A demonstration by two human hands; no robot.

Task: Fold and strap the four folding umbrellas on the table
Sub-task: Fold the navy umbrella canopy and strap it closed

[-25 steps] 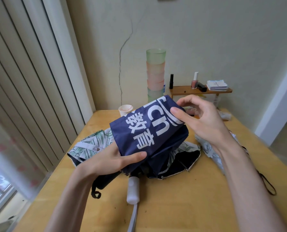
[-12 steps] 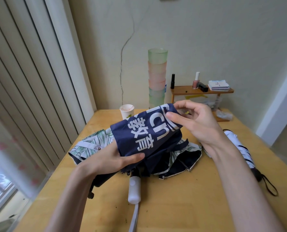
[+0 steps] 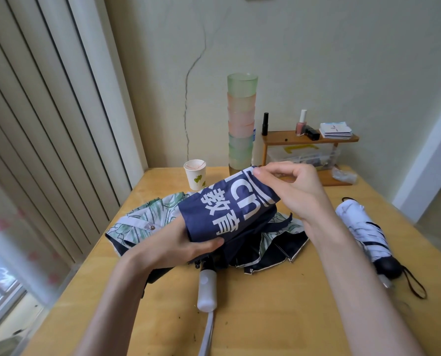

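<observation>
Since a second ago my right hand [image 3: 291, 191] has curled over the far end of the navy umbrella [image 3: 229, 214] and pinches its fabric. My left hand [image 3: 178, 245] grips the near end, just above the bench [image 3: 291, 317]. I judge the pleats need tight wrapping in one direction before strapping.
</observation>
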